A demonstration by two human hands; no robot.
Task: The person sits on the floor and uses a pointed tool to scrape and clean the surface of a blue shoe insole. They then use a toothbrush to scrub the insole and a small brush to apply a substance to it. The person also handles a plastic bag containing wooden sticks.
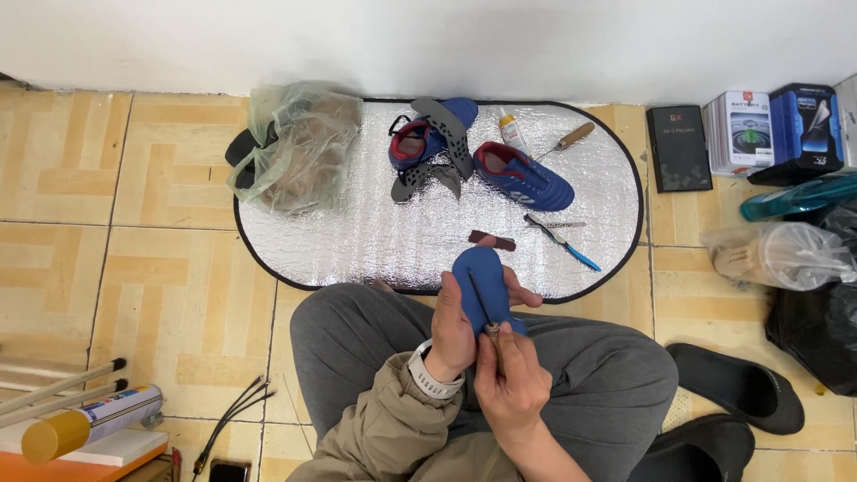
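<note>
The left hand [457,328] is wrapped around a blue insole [483,284], fingers closed on its lower half from the nine o'clock side, with fingertips showing past its edge at three o'clock. The insole stands up out of that grasp toward twelve o'clock, its rounded end just over the near rim of the silver mat [357,241]. The right hand [511,379] sits just at six o'clock of the left, pinched shut on the handle of a thin brush [482,308], whose dark shaft runs up toward eleven o'clock across the face of the insole and touches it. Both hands rest above the person's grey-trousered knees. On the oval quilted silver mat, at twelve o'clock from the hands, lie two blue shoes [522,176] with red linings, one with grey insoles draped over it, a small glue bottle [511,130], a wooden-handled awl [567,140], a blue-handled tool [562,239] and a small dark red strip [492,239]. A green plastic bag [290,147] slumps on the mat's ten o'clock edge. The floor is tan patterned tile against a white wall. Boxes [772,129] and bagged items stand at two o'clock, black slippers [736,388] at four o'clock, and a spray can [85,427] at eight o'clock.
</note>
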